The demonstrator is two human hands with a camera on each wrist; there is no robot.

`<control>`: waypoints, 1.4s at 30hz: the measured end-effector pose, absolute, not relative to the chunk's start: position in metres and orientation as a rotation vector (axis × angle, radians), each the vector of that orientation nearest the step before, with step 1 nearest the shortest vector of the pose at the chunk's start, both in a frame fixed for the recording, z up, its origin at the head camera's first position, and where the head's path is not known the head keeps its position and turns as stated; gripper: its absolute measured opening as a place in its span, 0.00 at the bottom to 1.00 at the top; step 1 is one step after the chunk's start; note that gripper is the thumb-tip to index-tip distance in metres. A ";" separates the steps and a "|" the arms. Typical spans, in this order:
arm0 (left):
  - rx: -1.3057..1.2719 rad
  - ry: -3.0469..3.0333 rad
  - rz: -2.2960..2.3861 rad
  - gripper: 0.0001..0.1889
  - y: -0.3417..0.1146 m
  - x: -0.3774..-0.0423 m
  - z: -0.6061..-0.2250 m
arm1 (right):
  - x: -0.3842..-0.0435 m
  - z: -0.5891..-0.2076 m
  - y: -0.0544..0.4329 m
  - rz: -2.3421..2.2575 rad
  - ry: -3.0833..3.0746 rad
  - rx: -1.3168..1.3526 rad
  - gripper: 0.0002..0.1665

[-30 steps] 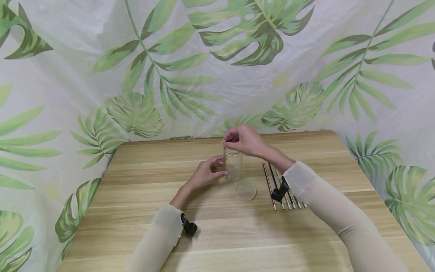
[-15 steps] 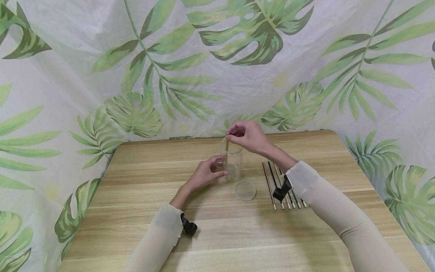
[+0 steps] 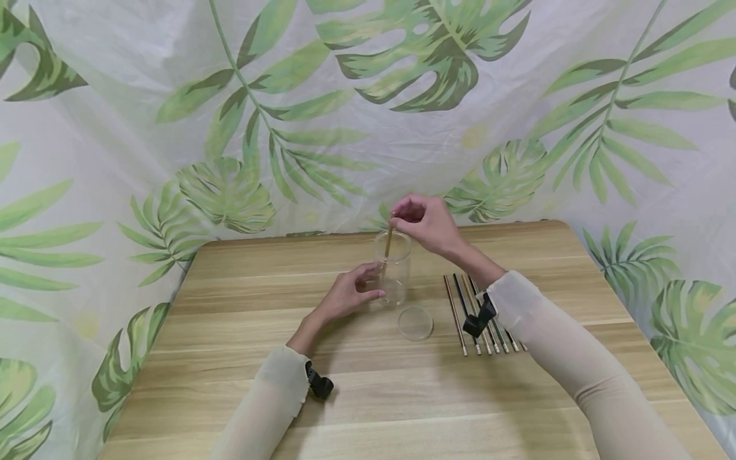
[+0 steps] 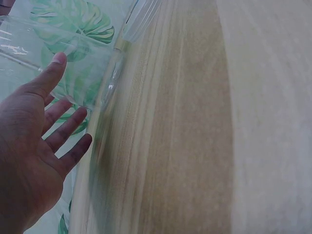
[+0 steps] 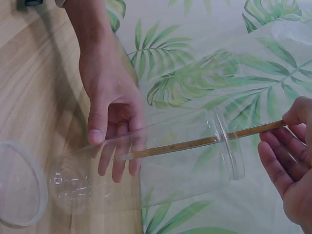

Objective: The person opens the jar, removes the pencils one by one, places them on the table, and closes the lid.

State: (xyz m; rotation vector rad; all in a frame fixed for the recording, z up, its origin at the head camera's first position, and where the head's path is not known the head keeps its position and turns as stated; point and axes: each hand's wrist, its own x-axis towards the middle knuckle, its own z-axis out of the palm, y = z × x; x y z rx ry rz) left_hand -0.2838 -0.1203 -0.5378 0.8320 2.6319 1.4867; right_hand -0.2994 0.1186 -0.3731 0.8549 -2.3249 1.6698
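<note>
A clear jar point(image 3: 397, 278) stands upright on the wooden table in the head view. Beside its left wall is my left hand point(image 3: 345, 292), thumb and fingers extended and spread around the lower part. In the left wrist view that hand point(image 4: 41, 126) looks loosely placed; whether every finger touches the jar point(image 4: 85, 68), I cannot tell. My right hand point(image 3: 428, 223) pinches the upper end of a gold-brown pencil point(image 3: 388, 246) above the jar's mouth. Seen from the right wrist, the pencil point(image 5: 180, 145) leans through the opening, its silvery lower tip inside the jar point(image 5: 195, 190), off the bottom.
A round clear lid point(image 3: 416, 323) lies in front of the jar. Several pencils point(image 3: 455, 313) lie in a row to the right, partly hidden by the right wrist camera point(image 3: 478, 319). Behind the table point(image 3: 241, 383) hangs a leaf-patterned cloth point(image 3: 322, 128).
My right hand has moved up and slightly right, lifting the pencil, so more of it shows above the rim and it leans right. The left hand and jar stay put.
</note>
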 end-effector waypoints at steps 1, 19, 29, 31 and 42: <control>0.835 2.629 1.488 0.35 -0.120 -0.284 -0.538 | -0.300 -0.372 0.119 1.687 -2.314 0.851 0.06; 0.866 2.611 1.512 0.34 -0.119 -0.284 -0.539 | -0.304 -0.360 0.129 2.205 -1.860 0.762 0.06; 0.859 2.608 1.531 0.35 -0.119 -0.284 -0.540 | -0.302 -0.344 0.133 2.365 -1.570 0.722 0.19; 0.857 2.608 1.533 0.35 -0.120 -0.285 -0.540 | -0.302 -0.340 0.134 2.387 -1.509 0.725 0.19; 0.833 2.622 1.498 0.35 -0.120 -0.284 -0.540 | -0.297 -0.321 0.150 2.426 -1.283 0.725 0.16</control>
